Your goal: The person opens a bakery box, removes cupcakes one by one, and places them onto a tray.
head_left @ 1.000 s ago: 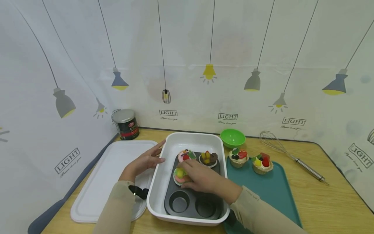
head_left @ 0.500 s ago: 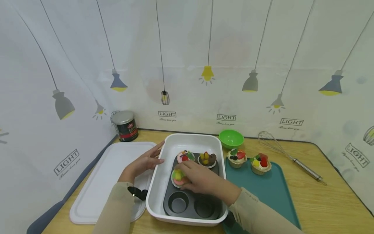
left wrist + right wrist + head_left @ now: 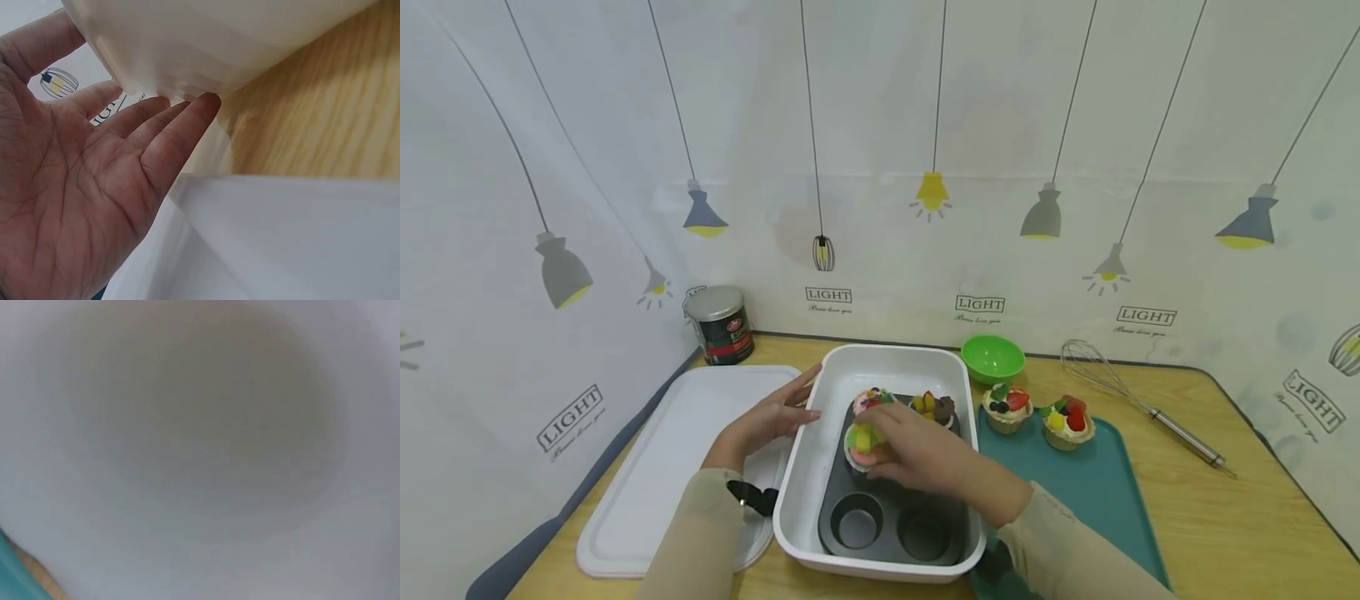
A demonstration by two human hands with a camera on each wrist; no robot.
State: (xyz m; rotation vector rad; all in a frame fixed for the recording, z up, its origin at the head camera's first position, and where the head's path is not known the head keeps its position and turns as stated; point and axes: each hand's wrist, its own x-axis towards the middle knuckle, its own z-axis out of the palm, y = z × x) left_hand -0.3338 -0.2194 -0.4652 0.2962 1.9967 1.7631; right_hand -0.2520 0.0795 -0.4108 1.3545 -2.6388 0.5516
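My right hand (image 3: 925, 446) reaches into a deep white baking pan (image 3: 887, 568) and pinches a small fruit tart (image 3: 863, 446) with yellow, green and pink topping. This tart is over a dark muffin tin (image 3: 891, 529) that lies in the pan. Behind it, a pink tart (image 3: 872, 400) and a chocolate one (image 3: 936, 408) are partly covered by the hand. Two front cups of the tin hold nothing. The fingers of my left hand (image 3: 767, 425) lie fairly straight against the pan's left outer wall (image 3: 187, 44). The right wrist view is mostly a pale blur.
Left of the pan lies a white tray or lid (image 3: 655, 483), with a black can (image 3: 722, 325) behind it. On the right, a teal tray (image 3: 1082, 483) bears two fruit tarts (image 3: 1067, 423). A green bowl (image 3: 994, 360) and a whisk (image 3: 1150, 408) stand further back.
My right hand and the pinched tart have risen slightly and shifted a little right, now overlapping more of the tarts behind. The left hand stays at the pan's side.
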